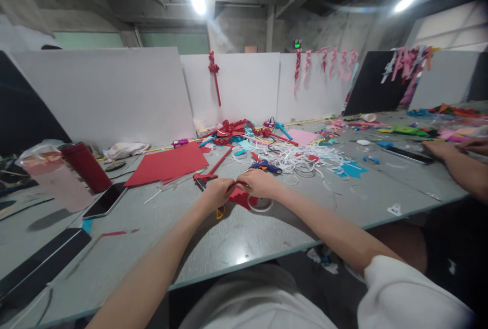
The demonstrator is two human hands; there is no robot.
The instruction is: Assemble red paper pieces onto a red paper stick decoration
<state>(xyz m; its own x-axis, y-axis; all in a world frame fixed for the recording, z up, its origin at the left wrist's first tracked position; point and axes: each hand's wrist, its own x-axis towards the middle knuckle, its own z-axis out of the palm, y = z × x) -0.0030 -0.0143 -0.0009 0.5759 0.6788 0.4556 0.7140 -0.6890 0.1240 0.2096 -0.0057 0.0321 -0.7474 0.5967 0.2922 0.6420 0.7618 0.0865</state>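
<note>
Wears a loose white top (263, 301), creased across the front (greyish where shaded). Has a short, wide right sleeve (404, 293), softly folded and ending near the elbow. Shows a bare left hand (216, 192), bare right hand (257, 183) and slender bare forearms (156, 263), widening smoothly from wrist toward elbow.

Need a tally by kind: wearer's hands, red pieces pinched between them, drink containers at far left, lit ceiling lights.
Wearer's hands: 2 (left hand, right hand)
Pinched red piece: 1
Drink containers: 2 (red tumbler, pink container)
Lit ceiling lights: 2 (left light, right light)
Total: 7
</note>
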